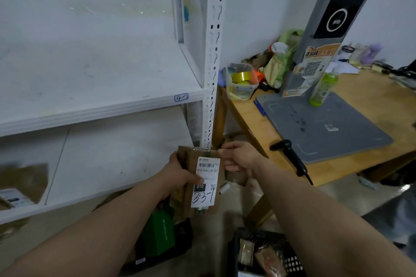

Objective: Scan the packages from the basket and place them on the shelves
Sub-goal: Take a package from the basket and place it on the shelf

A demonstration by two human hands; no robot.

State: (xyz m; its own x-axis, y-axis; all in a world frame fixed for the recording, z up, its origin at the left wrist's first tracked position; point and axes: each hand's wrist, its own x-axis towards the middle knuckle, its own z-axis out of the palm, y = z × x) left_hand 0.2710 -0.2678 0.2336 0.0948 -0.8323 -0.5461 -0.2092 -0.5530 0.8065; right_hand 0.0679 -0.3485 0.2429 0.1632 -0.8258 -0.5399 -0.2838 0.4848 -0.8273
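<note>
A brown cardboard package (pixel 191 161) with a white barcode label (pixel 206 183) hand-marked 3-3-1 is held upright in front of the white shelf post (pixel 211 74). The left grip (pixel 180 173) wraps its left edge, thumb on the label. The right grip (pixel 240 158) pinches its upper right edge. A black scanner (pixel 289 155) lies on the counter (pixel 337 171) just beside it. The black basket (pixel 236 245) sits below with more parcels in it.

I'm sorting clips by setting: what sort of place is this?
Probably a parcel pickup or sorting station: white metal shelves with a handwritten number tag, a brown cardboard package with a barcode label, and a black handheld scanner on the wooden table.
</note>
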